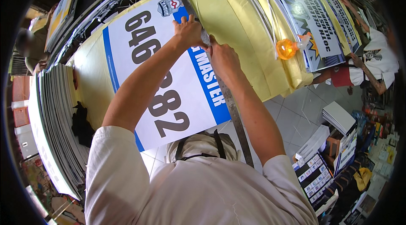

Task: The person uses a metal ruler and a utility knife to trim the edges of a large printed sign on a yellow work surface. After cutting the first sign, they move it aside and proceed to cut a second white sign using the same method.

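Note:
A large printed board (196,111), white with blue bands, big digits and lettering, lies before me on the yellow-covered table (222,9). Along its blue right edge runs a long metal straightedge (225,93), its near end reaching past the table's edge. My left hand (189,31) has its fingers spread and presses down at the straightedge, over the board's blue band. Close beside it, my right hand (224,56) is closed around something small at the straightedge; the fingers hide most of it. A pale, translucent piece shows between the two hands, and I cannot tell what it is.
An orange spray bottle (286,49) lies on the table at right, near stacked printed boards (312,19). Thick stacked panels (58,123) and a black cloth (81,125) are at left. One person stands at far right, another at far left. Boxes and boards occupy the floor at lower right.

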Demonstrator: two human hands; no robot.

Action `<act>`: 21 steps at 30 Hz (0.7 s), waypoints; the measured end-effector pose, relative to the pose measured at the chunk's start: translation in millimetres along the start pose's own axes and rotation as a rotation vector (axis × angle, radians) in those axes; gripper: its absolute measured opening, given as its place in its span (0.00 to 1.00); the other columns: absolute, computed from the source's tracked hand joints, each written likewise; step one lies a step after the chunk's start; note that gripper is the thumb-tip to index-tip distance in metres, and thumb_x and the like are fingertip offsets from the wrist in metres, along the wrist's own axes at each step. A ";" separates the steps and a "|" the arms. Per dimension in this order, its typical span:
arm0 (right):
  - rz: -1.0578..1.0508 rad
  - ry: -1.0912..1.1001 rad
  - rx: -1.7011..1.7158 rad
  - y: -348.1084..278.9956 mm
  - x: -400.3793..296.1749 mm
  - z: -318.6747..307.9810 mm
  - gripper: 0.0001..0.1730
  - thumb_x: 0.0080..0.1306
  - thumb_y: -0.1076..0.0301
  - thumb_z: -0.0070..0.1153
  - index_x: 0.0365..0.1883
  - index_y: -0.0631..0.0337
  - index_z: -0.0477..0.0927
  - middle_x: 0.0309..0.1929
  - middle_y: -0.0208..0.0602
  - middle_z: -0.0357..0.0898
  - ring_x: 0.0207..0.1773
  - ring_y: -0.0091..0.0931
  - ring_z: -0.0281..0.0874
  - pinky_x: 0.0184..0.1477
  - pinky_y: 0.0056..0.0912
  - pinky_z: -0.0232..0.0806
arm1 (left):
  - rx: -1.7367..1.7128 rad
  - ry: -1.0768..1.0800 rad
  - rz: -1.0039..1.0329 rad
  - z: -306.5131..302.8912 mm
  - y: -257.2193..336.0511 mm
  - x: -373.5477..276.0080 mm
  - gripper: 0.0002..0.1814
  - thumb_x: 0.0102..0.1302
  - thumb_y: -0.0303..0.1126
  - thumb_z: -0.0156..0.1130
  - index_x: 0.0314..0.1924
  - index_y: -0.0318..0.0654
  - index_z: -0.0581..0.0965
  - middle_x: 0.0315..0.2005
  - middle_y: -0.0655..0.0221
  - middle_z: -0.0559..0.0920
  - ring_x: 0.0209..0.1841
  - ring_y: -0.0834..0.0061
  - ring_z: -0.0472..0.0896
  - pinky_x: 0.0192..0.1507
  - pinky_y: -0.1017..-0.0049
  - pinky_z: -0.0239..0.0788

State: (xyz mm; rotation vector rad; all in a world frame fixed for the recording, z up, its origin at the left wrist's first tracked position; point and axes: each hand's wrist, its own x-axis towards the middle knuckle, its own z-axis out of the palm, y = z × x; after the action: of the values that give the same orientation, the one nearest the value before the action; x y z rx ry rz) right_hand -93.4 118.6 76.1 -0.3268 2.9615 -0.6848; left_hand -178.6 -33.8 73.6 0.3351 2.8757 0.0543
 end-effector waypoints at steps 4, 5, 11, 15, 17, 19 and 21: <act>-0.033 -0.045 -0.078 -0.5 -11.8 -5.0 0.26 0.80 0.65 0.51 0.73 0.63 0.73 0.34 0.58 0.88 0.41 0.50 0.91 0.44 0.51 0.83 | 0.052 0.025 -0.018 2.6 4.1 -1.6 0.49 0.38 0.63 0.88 0.56 0.39 0.86 0.63 0.57 0.74 0.68 0.50 0.71 0.63 0.38 0.66; -0.033 -0.055 -0.090 0.9 -15.7 -3.3 0.26 0.80 0.64 0.50 0.74 0.63 0.72 0.34 0.57 0.88 0.41 0.50 0.91 0.43 0.51 0.83 | 0.043 0.009 -0.026 3.5 3.1 -1.0 0.49 0.38 0.64 0.87 0.56 0.38 0.86 0.63 0.57 0.74 0.68 0.50 0.71 0.63 0.38 0.67; 0.004 -0.084 -0.117 16.1 -49.3 1.1 0.28 0.82 0.60 0.48 0.77 0.55 0.67 0.31 0.53 0.86 0.36 0.49 0.88 0.40 0.53 0.81 | 0.083 -0.044 -0.020 -3.6 8.0 1.9 0.50 0.36 0.69 0.85 0.54 0.40 0.87 0.61 0.59 0.75 0.68 0.48 0.72 0.61 0.40 0.66; -0.001 -0.091 -0.164 24.3 -83.1 -0.2 0.28 0.83 0.59 0.47 0.78 0.54 0.65 0.29 0.49 0.84 0.33 0.46 0.88 0.37 0.49 0.80 | 0.080 -0.051 -0.034 -2.5 9.2 5.2 0.49 0.37 0.68 0.86 0.55 0.41 0.87 0.61 0.59 0.76 0.68 0.48 0.71 0.60 0.39 0.66; -0.001 -0.089 -0.170 27.3 -99.5 0.4 0.28 0.83 0.58 0.47 0.78 0.54 0.65 0.28 0.47 0.84 0.32 0.44 0.88 0.36 0.48 0.80 | 0.078 -0.054 -0.036 -1.9 8.5 5.2 0.48 0.37 0.67 0.86 0.55 0.41 0.87 0.61 0.59 0.76 0.68 0.48 0.71 0.60 0.39 0.66; -0.003 -0.076 -0.176 32.3 -109.8 3.9 0.28 0.83 0.58 0.47 0.78 0.54 0.64 0.27 0.46 0.83 0.32 0.43 0.88 0.35 0.46 0.80 | 0.067 -0.056 -0.035 -2.5 8.8 5.1 0.48 0.38 0.66 0.86 0.55 0.41 0.87 0.61 0.59 0.76 0.68 0.48 0.71 0.60 0.38 0.66; 0.001 -0.078 -0.164 33.7 -114.6 3.3 0.28 0.83 0.58 0.47 0.79 0.54 0.64 0.28 0.46 0.84 0.32 0.43 0.88 0.35 0.47 0.80 | 0.066 -0.064 -0.034 -4.4 10.2 4.5 0.48 0.38 0.65 0.86 0.55 0.41 0.87 0.63 0.59 0.75 0.68 0.47 0.71 0.61 0.37 0.66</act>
State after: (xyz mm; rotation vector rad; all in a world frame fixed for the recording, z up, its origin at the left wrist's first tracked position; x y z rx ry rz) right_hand 12.2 172.7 62.0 -0.3551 2.9481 -0.4195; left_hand -181.6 -22.9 77.5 0.2943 2.8229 -0.0561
